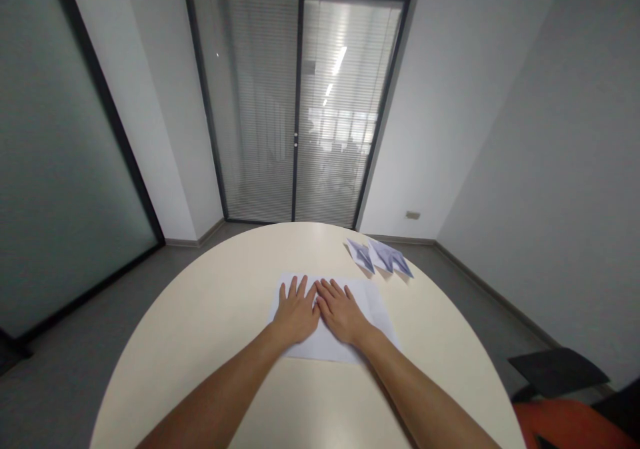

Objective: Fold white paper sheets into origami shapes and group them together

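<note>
A white sheet of paper lies flat near the middle of a round cream table. My left hand rests palm down on the sheet's left part, fingers stretched out. Beside it, my right hand lies flat on the sheet too, fingers spread. The two hands touch at the thumbs. Neither hand holds anything.
Two folded paper shapes lie on the table beyond the sheet, at the far right. A black chair arm and an orange seat stand at the lower right. Glass sliding doors with blinds face me.
</note>
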The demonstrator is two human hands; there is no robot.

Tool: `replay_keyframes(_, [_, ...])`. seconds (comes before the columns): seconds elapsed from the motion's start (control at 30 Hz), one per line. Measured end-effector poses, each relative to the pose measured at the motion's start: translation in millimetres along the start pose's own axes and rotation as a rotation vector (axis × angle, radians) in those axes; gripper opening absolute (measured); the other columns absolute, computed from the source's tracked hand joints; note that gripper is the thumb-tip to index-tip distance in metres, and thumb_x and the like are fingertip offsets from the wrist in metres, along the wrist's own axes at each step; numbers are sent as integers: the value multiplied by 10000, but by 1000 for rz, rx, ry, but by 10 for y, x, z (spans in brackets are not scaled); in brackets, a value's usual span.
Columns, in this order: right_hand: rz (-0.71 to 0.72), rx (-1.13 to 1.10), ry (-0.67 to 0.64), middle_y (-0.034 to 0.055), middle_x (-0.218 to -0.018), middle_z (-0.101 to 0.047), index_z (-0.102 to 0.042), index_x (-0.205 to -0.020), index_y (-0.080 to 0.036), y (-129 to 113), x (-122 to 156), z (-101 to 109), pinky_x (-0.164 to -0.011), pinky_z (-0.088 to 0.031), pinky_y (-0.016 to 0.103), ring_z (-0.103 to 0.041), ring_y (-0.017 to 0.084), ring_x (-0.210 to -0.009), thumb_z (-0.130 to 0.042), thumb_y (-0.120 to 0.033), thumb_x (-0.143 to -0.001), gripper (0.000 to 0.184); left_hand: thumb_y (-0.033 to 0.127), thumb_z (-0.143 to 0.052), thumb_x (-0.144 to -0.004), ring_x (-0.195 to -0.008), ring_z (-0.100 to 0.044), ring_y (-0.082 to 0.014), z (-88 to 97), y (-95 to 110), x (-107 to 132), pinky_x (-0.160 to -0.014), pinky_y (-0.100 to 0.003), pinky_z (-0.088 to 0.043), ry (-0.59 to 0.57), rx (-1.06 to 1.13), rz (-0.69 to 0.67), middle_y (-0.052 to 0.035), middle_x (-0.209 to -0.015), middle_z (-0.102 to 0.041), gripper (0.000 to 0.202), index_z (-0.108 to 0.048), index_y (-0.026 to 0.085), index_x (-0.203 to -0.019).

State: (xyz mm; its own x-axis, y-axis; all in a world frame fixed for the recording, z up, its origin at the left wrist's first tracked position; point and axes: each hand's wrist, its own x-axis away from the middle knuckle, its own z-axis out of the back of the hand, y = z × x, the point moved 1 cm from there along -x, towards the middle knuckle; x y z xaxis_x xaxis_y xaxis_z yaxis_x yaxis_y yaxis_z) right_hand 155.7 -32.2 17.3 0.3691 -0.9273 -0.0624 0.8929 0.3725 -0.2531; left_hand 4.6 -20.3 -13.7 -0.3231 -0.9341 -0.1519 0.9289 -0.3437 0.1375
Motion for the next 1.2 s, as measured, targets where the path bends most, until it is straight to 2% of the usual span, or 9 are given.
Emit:
replay_keyframes(0.17, [-19,-13,-43,51,-1634,-231,-288,-1563,-226,101,-49,-65,-1210,-132,499,-151,282,-1514,-209,-481,-1033,593,422,-266,-1003,-1498,-184,-357,5,-13,-12,-1178,-625,-154,-3,-4,48,-90,-1625,-262,562,-334,259,-1537])
replay_keyframes(0.3, [-130,29,-11,73,-1641,-201,-283,-1566,-226,260,-63,-70,-1200,-110,536,-112,334,-1515,-327,-621,-971,715,480,-276,-993,-1501,-152,-378,30,3,-2,-1181,-630,-137,-14,11,66,-90,-1634,-233,607,-309,241,-1550])
replay_keyframes(0.37, [-193,45,0,83,-1642,-192,-272,-1569,-219,342,-57,-64,-1190,-104,561,-98,355,-1514,-334,-680,-943,780,534,-275,-984,-1502,-135,-391,45,18,11,-1180,-638,-120,-17,18,76,-87,-1638,-218,635,-302,254,-1553])
replay_keyframes(0.53, [-272,52,17,101,-1645,-173,-269,-1569,-199,469,-20,-64,-1182,-102,572,-100,367,-1511,-313,-710,-934,816,597,-264,-969,-1500,-125,-404,90,55,47,-1174,-648,-106,-32,15,82,-100,-1640,-206,677,-290,262,-1556])
replay_keyframes(0.73, [-195,49,37,128,-1629,-229,-332,-1544,-183,439,7,-7,-1180,-126,564,-142,346,-1508,-348,-620,-969,722,570,-276,-974,-1494,-145,-414,93,57,57,-1150,-674,-121,-53,-29,107,-152,-1632,-206,674,-285,230,-1557])
replay_keyframes(0.9, [-78,29,103,119,-1611,-290,-455,-1473,-189,184,25,51,-1181,-194,518,-225,311,-1490,-363,-469,-1004,554,504,-313,-980,-1498,-160,-385,52,33,53,-1180,-608,-137,6,-33,98,-143,-1626,-237,626,-314,238,-1547])
replay_keyframes(1.03, [48,-56,41,79,-1606,-311,-336,-1543,-244,-2,18,-25,-1188,-218,482,-245,261,-1491,-213,-439,-1046,548,437,-309,-989,-1499,-186,-352,51,0,33,-1190,-565,-164,1,-29,79,-138,-1619,-259,585,-343,231,-1536])
replay_keyframes(1.1, [47,-58,9,69,-1612,-298,-319,-1551,-252,18,-3,-63,-1199,-190,486,-213,270,-1501,-185,-473,-1045,568,435,-308,-992,-1499,-190,-349,56,-30,12,-1191,-565,-165,-10,-30,90,-126,-1623,-253,579,-342,241,-1536])
replay_keyframes(1.2, [-28,-27,-14,74,-1630,-239,-331,-1548,-240,187,-47,-86,-1204,-152,497,-164,300,-1510,-246,-559,-1019,623,442,-314,-992,-1499,-194,-343,62,-87,-28,-1195,-561,-154,-20,-32,113,-108,-1629,-238,580,-326,255,-1541])
